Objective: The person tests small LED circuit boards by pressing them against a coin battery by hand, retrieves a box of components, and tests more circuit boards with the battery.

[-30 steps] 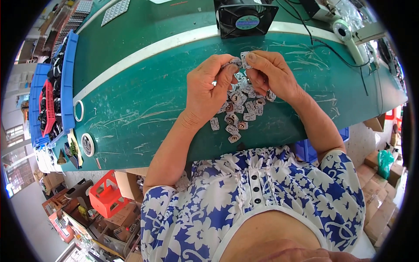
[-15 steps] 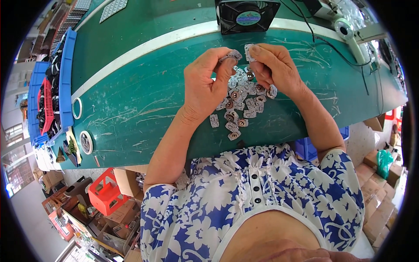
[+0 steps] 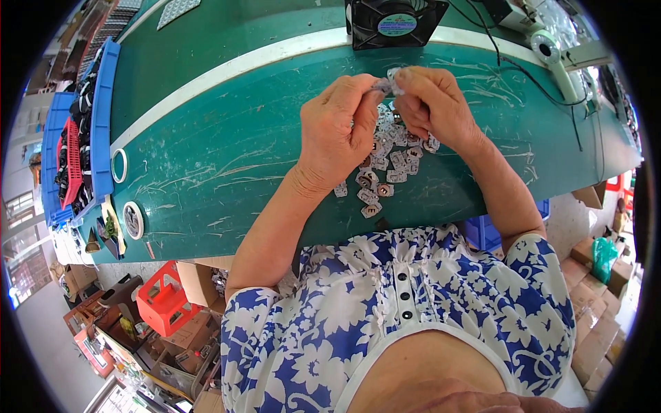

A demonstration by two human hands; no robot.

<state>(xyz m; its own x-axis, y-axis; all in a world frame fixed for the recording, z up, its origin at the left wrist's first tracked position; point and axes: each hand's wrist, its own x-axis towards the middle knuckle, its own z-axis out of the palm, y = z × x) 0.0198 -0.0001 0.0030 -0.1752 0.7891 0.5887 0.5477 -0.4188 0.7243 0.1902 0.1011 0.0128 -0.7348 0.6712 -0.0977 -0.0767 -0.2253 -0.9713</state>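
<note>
My left hand (image 3: 339, 127) is closed in a pinch on a small greyish part (image 3: 381, 85), partly covered by the fingers. Right beside it, my right hand (image 3: 435, 107) pinches a small pale plastic part (image 3: 394, 73) between thumb and forefinger. The two parts meet or overlap; whether they are joined, I cannot tell. Below the hands lies a loose pile of similar small whitish parts (image 3: 398, 160), some with a round brown piece in them. Part of the pile is hidden behind my left hand.
A black square fan (image 3: 397, 26) stands on the green table (image 3: 220, 158) beyond my hands. Cables and a white bracketed device (image 3: 547, 49) are at far right. Two tape rolls (image 3: 133, 220) and blue bins (image 3: 102, 117) holding dark parts lie at left.
My left hand has moved right, bringing its part against the one in my right hand. The right hand has hardly moved.
</note>
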